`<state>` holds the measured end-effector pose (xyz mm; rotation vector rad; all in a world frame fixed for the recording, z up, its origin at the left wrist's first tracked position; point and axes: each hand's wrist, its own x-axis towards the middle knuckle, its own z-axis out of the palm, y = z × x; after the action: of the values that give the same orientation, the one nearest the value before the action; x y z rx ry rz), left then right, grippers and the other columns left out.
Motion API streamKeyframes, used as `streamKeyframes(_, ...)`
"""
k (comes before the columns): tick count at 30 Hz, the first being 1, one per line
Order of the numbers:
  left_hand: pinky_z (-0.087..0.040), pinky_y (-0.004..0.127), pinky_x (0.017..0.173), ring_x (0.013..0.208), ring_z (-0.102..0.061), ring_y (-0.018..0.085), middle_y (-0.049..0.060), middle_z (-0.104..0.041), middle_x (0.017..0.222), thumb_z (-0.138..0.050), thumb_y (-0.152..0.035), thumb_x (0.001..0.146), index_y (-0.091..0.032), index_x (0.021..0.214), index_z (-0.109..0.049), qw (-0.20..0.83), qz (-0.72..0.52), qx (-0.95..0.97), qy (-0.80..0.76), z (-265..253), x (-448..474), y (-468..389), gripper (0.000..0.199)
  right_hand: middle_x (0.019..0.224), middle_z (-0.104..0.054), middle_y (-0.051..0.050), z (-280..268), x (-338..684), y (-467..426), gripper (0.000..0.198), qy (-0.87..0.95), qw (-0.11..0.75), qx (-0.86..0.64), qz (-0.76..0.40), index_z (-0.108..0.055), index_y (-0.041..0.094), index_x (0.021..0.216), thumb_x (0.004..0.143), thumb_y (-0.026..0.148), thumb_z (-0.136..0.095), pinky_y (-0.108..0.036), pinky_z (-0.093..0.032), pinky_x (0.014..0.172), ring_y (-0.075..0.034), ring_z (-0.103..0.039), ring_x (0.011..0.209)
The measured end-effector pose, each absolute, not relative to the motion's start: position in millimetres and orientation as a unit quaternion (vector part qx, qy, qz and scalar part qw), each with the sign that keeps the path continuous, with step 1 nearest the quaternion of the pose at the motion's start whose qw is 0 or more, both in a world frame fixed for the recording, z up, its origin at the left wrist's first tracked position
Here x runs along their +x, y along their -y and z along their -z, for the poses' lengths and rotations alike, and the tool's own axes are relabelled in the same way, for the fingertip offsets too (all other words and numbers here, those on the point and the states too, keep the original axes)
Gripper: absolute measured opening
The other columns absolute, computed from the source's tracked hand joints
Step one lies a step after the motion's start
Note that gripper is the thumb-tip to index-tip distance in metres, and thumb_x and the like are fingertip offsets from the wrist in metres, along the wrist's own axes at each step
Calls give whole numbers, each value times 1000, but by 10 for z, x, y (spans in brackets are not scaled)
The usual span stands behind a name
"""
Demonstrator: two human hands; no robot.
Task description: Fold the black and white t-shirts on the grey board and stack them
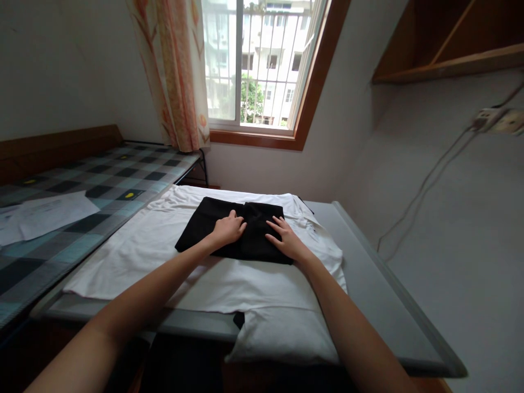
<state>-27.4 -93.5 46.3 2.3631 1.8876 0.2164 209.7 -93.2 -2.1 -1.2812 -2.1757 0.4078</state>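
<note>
A flat black folded cloth (pixel 262 244) lies on a white T-shirt (pixel 135 240), with a crease or seam running down near its middle. My left hand (pixel 228 228) rests on the cloth just left of that line, its fingers slightly bent and apart. On the right half, my right hand (pixel 287 239) lies with fingers spread, touching the surface near the right edge. The shirt is spread across a grey table (pixel 368 273); one sleeve (pixel 282 333) hangs over the front edge. A small black corner (pixel 238 320) shows beside that sleeve.
At left, a bed with a checked cover (pixel 155 164) adjoins the table, with white papers (pixel 53 215) on it. A curtain (pixel 180 76) hangs by the barred window (pixel 266 65). A wooden shelf (pixel 450 68) and a socket with a cable (pixel 487 119) are on the right wall.
</note>
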Motion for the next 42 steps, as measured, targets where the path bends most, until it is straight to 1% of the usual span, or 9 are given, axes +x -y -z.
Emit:
streamKeyframes(3,-47,42,91,106,-61,31,14,-51,119,-27,-58,96,-21,109,-67,135,-113,743,-646,-466,-270,856,56,152,-39,-15,11,2095,936,59,815,285,-480,-153,-56,19,137,88,52,-55,-53,-25,117,-33,-23,145)
streamKeyframes(9,-42,37,98,117,-52,29,12,-55,120,-56,-49,85,-21,104,-63,151,-151,717,-663,-461,-185,722,35,152,-40,-12,13,2096,938,58,813,292,-479,-158,-56,22,137,87,53,-56,-54,-24,116,-33,-23,145)
streamKeyframes(12,-44,36,93,112,-57,28,11,-63,113,-60,-40,83,-20,116,-54,150,-168,719,-658,-551,-144,766,38,152,-39,-12,15,2097,938,58,812,294,-478,-160,-56,23,137,87,53,-56,-55,-24,116,-33,-24,145)
streamKeyframes(15,-44,39,90,109,-60,31,15,-67,110,-58,-39,84,-16,137,-37,137,-155,729,-653,-624,-107,825,62,152,-40,-13,19,2097,937,58,812,294,-478,-160,-56,22,137,87,53,-56,-55,-24,116,-33,-24,145)
streamKeyframes(19,-41,46,96,121,-54,37,23,-61,126,-49,-38,90,-12,150,-20,120,-126,750,-638,-614,-47,806,72,152,-40,-11,34,2098,933,57,810,301,-477,-162,-56,25,137,87,53,-57,-55,-24,116,-32,-23,146)
streamKeyframes(23,-39,46,102,125,-53,31,14,-57,136,-50,-29,90,-21,143,-38,200,-168,748,-609,-567,-11,703,55,152,-40,-11,30,2100,934,57,810,302,-475,-164,-56,25,137,87,52,-57,-55,-23,117,-32,-23,146)
streamKeyframes(26,-40,37,106,125,-53,23,12,-57,136,-52,-20,87,-18,134,-48,256,-253,743,-564,-553,-5,649,47,152,-40,-10,10,2101,942,56,811,299,-475,-167,-56,26,137,87,52,-58,-55,-24,116,-33,-24,145)
streamKeyframes(35,-32,38,115,135,-42,25,16,-44,145,-64,-15,77,-12,140,-40,293,-343,729,-515,-505,1,660,67,151,-41,-12,-4,2092,950,57,810,295,-479,-163,-57,24,136,87,52,-58,-54,-25,116,-33,-25,145)
streamKeyframes(42,-36,37,112,129,-48,25,13,-52,136,-62,-3,69,-15,134,-50,282,-355,698,-555,-497,18,657,67,152,-40,-11,-87,2069,988,55,808,338,-453,-164,-56,24,137,90,52,-54,-54,-26,116,-32,-27,144)
